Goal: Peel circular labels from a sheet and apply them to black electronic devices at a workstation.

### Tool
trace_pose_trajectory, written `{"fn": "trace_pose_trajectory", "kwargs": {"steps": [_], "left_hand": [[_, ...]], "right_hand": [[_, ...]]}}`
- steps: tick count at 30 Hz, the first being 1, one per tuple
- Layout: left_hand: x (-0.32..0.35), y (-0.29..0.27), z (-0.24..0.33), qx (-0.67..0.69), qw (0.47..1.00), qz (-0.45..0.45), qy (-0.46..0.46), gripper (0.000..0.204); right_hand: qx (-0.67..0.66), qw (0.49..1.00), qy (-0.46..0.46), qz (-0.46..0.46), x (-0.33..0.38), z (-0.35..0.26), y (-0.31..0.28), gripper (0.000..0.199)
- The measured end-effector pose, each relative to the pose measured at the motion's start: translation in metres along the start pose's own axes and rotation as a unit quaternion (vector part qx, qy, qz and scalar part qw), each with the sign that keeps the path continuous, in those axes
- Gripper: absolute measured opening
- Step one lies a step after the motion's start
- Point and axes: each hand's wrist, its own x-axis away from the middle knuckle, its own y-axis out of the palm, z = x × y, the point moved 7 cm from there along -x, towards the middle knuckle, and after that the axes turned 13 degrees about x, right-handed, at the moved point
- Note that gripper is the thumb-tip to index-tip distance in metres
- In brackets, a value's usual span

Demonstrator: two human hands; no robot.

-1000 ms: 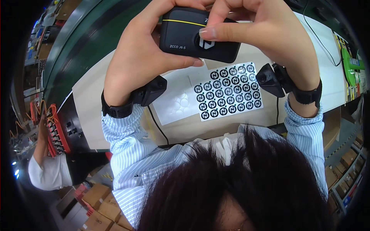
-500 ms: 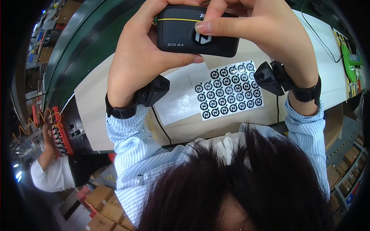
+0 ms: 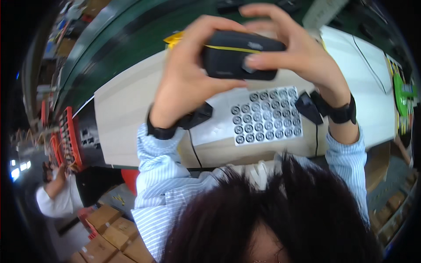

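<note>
Above the far side of the table, a black rounded case point(image 3: 226, 63) with a yellow stripe is raised between my two hands. My left hand point(image 3: 184, 70) wraps its left end, thumb along the lower edge and fingers over the top. My right hand point(image 3: 307, 55) is at its right end, with the thumb pressed on a pale round mark on the front; one finger is lifted above the case, and blur partly hides the others. Below lies a white sheet point(image 3: 265, 117) of round black-and-white stickers, overlapping a plainer pale sheet point(image 3: 215, 131). Both my wrists wear black strapped devices.
A green conveyor surface point(image 3: 127, 48) runs beyond the table point(image 3: 123, 109). A yellow item point(image 3: 173, 39) lies past my left hand. At right is a green tool-like object point(image 3: 400, 90). Cardboard boxes point(image 3: 103, 245) and a person in white point(image 3: 57, 197) are at lower left, near a red rack point(image 3: 70, 136).
In the picture, both hands and the case have shifted right and slightly down, with the case tilting a little. One right finger now stands lifted above the case. The yellow item has come into sight.
</note>
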Motion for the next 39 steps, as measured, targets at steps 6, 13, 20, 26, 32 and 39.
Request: {"fn": "trace_pose_trajectory", "kwargs": {"steps": [6,13,20,26,32,39], "left_hand": [[0.013,-0.002,0.017,-0.074,0.996,0.017,0.051,0.057],[0.038,-0.024,0.006,-0.072,0.993,0.048,-0.080,0.064],[0.062,-0.027,-0.034,-0.070,0.986,0.052,-0.141,0.085],[0.082,-0.057,-0.105,-0.065,0.976,0.088,-0.187,0.087],[0.099,-0.082,-0.146,0.032,0.955,0.152,-0.252,0.081],[0.073,-0.107,-0.101,-0.348,0.919,0.071,-0.171,0.077]], "right_hand": [[-0.085,0.981,0.148,-0.095,0.006,0.006,0.020,0.062],[0.031,0.995,0.085,-0.051,0.000,-0.011,0.046,0.060],[0.076,0.964,0.227,-0.115,-0.011,0.056,0.060,0.043],[0.196,0.967,0.116,-0.118,-0.005,0.075,0.048,0.026],[0.251,0.952,0.117,-0.131,0.032,0.068,0.045,0.010],[0.265,0.946,0.102,-0.158,0.062,0.073,0.059,0.007]]}}
